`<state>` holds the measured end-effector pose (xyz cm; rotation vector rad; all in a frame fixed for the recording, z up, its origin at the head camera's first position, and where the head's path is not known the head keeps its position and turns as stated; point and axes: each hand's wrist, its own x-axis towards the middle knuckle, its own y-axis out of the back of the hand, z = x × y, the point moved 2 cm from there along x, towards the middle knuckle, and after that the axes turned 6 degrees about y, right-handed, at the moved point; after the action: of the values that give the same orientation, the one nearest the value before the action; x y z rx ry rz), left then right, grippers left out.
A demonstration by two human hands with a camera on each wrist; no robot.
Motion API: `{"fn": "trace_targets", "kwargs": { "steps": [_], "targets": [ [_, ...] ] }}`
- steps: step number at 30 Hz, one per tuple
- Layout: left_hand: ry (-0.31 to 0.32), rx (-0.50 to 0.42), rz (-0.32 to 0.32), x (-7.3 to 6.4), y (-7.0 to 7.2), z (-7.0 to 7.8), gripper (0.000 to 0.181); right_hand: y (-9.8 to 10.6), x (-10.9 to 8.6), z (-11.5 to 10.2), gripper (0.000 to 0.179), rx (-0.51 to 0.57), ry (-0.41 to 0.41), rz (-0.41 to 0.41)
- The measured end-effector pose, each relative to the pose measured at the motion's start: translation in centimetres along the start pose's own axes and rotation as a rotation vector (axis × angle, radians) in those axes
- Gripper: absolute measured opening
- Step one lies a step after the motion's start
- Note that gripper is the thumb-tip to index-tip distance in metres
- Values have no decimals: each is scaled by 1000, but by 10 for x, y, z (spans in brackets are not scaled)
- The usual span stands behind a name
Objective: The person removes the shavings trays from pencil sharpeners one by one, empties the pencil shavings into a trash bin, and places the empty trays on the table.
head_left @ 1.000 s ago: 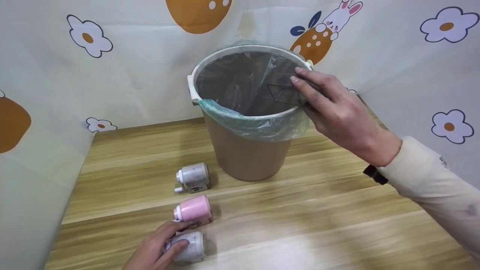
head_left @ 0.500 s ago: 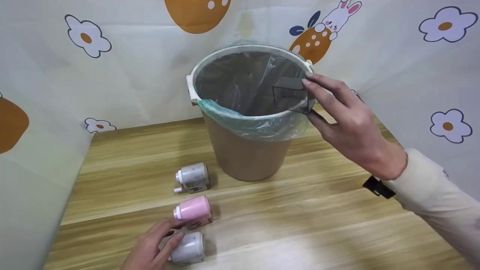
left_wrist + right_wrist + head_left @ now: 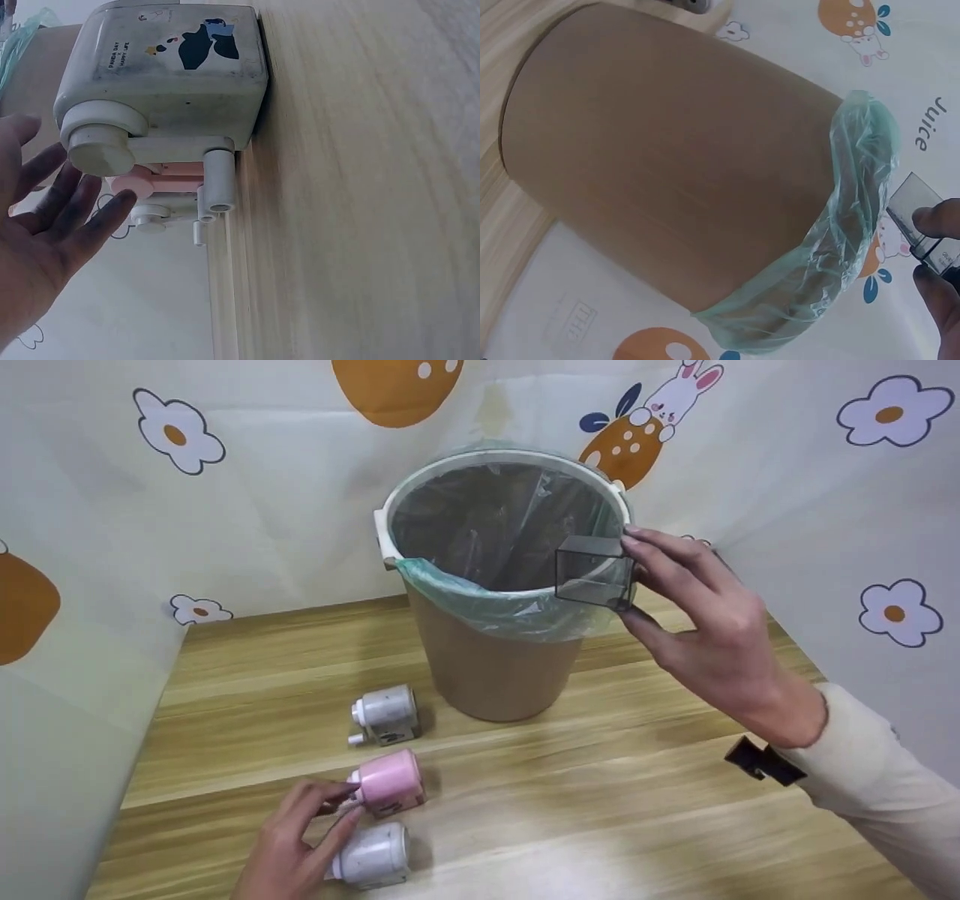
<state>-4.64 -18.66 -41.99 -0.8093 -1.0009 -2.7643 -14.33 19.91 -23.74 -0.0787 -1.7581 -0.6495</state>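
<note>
My right hand [image 3: 712, 622] pinches a see-through grey plastic drawer [image 3: 592, 571] between thumb and fingertips, over the near right rim of the bin [image 3: 499, 675]. The same drawer [image 3: 919, 206] shows beside the bag edge in the right wrist view. My left hand [image 3: 296, 836] has its fingers loosely bent and parted around the crank end of a pink pencil sharpener [image 3: 390, 776]; whether they touch it I cannot tell. Just nearer lies a white pencil sharpener [image 3: 375, 855], whose panda print [image 3: 206, 45] shows in the left wrist view. A grey-white sharpener [image 3: 388, 709] is farthest.
A thin green bag [image 3: 517, 619] lines the brown bin and hangs over its pale rim. The sharpeners form a row left of the bin on the wood-patterned tabletop [image 3: 600, 810]. Printed cloth walls [image 3: 285, 510] stand behind and at both sides.
My right hand has drawn the drawer out from over the bin's mouth, towards me and slightly right, turning it. My left fingers have moved from the white sharpener to the pink one's crank end.
</note>
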Motion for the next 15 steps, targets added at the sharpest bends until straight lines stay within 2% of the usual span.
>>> {"fn": "trace_targets", "kwargs": {
  "steps": [5,15],
  "targets": [
    [-17,28,39,5,2,-4,49,4,-1,-5,60,8,-35,-18],
    [13,46,11,12,1,-8,60,5,-12,-12,64,95,-173,-53]
  ]
}}
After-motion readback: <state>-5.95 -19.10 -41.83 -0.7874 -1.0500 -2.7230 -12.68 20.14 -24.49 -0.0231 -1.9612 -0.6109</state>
